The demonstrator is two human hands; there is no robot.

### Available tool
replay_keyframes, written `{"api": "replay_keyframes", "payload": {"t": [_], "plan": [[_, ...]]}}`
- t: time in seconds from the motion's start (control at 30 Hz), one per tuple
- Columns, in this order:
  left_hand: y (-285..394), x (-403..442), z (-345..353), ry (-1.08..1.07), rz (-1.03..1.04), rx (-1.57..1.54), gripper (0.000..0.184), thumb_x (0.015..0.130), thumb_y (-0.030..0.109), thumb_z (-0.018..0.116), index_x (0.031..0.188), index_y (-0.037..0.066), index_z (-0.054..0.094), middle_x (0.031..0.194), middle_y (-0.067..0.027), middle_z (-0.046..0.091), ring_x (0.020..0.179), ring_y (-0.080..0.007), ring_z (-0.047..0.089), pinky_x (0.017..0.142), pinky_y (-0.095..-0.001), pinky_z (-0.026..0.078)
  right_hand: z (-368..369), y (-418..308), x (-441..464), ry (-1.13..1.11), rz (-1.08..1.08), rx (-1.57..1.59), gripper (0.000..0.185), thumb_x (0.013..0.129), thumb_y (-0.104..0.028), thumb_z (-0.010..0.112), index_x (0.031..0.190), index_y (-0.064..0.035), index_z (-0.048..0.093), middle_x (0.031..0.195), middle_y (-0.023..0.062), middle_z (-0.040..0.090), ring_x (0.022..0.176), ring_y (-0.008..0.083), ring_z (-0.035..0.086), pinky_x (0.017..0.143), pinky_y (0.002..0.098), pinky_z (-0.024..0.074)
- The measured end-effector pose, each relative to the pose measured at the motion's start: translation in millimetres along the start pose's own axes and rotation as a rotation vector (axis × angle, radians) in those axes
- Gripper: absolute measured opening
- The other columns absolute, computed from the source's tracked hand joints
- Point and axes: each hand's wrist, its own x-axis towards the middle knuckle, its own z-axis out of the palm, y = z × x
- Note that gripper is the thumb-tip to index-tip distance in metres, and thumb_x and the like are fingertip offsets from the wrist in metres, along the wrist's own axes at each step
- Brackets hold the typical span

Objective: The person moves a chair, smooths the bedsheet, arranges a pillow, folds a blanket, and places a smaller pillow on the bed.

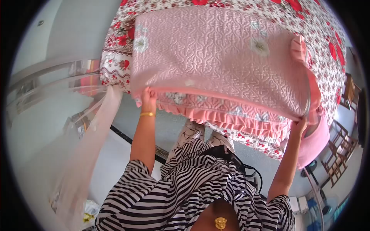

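A pink quilted bedspread [216,50] with pale flowers and a ruffled edge lies folded across the bed. My left hand [148,97], a yellow bracelet at its wrist, is closed on the near left part of its folded edge. Further right, my right hand [300,124] grips the near right corner, beside a loose pink ruffle that curves upward. Between my hands the edge is lifted, and a lower ruffled layer [231,119] shows beneath it. The fingertips of both hands are partly hidden by the fabric.
Under the bedspread is a white sheet [327,42] with red flowers. A sheer curtain [98,142] hangs at the left by a rail. To the right stand wooden chairs [339,154], and a pink cloth [314,144] hangs near the bed's corner.
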Motion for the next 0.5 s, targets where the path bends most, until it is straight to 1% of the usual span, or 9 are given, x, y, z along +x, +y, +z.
{"api": "replay_keyframes", "payload": {"t": [0.03,0.1,0.17,0.27,0.33,0.37,0.43,0.47,0.5], "plan": [[-1.8,-13.1,-9.2,0.014,0.037,0.076,0.018,0.077,0.007,0.051,0.063,0.015,0.043,0.049,0.0043,0.033,0.042,-0.0080,0.031,0.045,-0.0222,0.033,-13.8,-1.9,-9.1,0.040,0.107,-0.012,0.012,0.076,-0.009,0.047,0.082,-0.0025,0.055,0.075,0.0063,0.053,0.068,0.0193,0.052,0.058,0.0329,0.0442],[-22.7,-8.0,-40.9,0.158,-0.025,0.002,0.016,0.078,0.007,0.050,0.066,0.016,0.044,0.051,0.0048,0.036,0.042,-0.0075,0.032,0.045,-0.0213,0.033,-135.5,76.4,55.3,0.058,0.098,-0.327,0.008,0.074,-0.009,0.047,0.078,-0.0037,0.053,0.076,0.0058,0.053,0.068,0.0171,0.052,0.059,0.0302,0.0444],[-36.3,-12.5,-44.8,0.285,-0.089,0.074,0.013,0.078,0.008,0.052,0.070,0.017,0.046,0.053,0.0057,0.038,0.045,-0.0064,0.034,0.046,-0.0227,0.035,-120.3,86.4,26.8,0.174,0.080,-0.353,0.011,0.071,-0.008,0.050,0.081,-0.0031,0.052,0.078,0.0058,0.054,0.069,0.0167,0.052,0.059,0.0297,0.0445],[-47.2,11.5,-63.2,0.225,-0.159,0.144,0.007,0.076,0.016,0.057,0.080,0.017,0.051,0.067,0.0048,0.050,0.056,-0.0095,0.045,0.051,-0.0305,0.040,-67.7,100.6,1.0,0.380,0.025,-0.427,0.030,0.063,-0.008,0.058,0.091,-0.0007,0.051,0.085,0.0075,0.054,0.071,0.0166,0.052,0.061,0.0289,0.0454],[-45.3,3.0,-73.5,0.194,-0.222,0.286,0.024,0.075,0.029,0.060,0.095,0.018,0.054,0.088,0.0005,0.055,0.072,-0.0156,0.051,0.061,-0.0400,0.043,-73.4,101.7,9.5,0.292,-0.092,-0.428,0.052,0.060,-0.011,0.062,0.108,0.0029,0.046,0.096,0.0122,0.054,0.080,0.0188,0.054,0.070,0.0294,0.0460],[-43.1,6.9,-80.4,0.127,-0.267,0.414,0.035,0.074,0.037,0.061,0.103,0.018,0.055,0.100,-0.0025,0.056,0.082,-0.0198,0.054,0.068,-0.0457,0.044,-78.6,99.7,15.3,0.331,-0.080,-0.493,0.054,0.061,-0.013,0.064,0.108,0.0043,0.044,0.096,0.0132,0.053,0.085,0.0195,0.053,0.074,0.0300,0.0445],[-33.3,-46.4,-19.2,0.381,-0.338,0.374,0.055,0.072,0.051,0.059,0.115,0.019,0.050,0.114,-0.0055,0.052,0.104,-0.0251,0.047,0.087,-0.0534,0.035,-77.3,86.6,17.2,0.476,-0.251,-0.985,0.043,0.067,-0.013,0.067,0.104,-0.0005,0.050,0.086,0.0055,0.055,0.071,0.0142,0.052,0.059,0.0257,0.0442],[-37.9,-34.1,-26.9,0.361,-0.341,0.377,0.055,0.072,0.051,0.059,0.115,0.019,0.050,0.114,-0.0055,0.052,0.104,-0.0251,0.047,0.087,-0.0534,0.035,-71.5,79.6,13.5,0.492,-0.260,-0.975,0.043,0.067,-0.013,0.067,0.104,-0.0005,0.050,0.086,0.0055,0.055,0.071,0.0142,0.052,0.059,0.0257,0.0442],[-42.8,-16.2,-44.1,0.281,-0.431,0.091,0.059,0.071,0.054,0.059,0.116,0.018,0.049,0.117,-0.0054,0.050,0.110,-0.0262,0.043,0.091,-0.0540,0.031,-67.1,72.4,8.2,0.343,-0.293,-0.918,0.045,0.068,-0.014,0.067,0.107,-0.0013,0.049,0.090,0.0060,0.054,0.076,0.0143,0.052,0.061,0.0274,0.0445]]}}
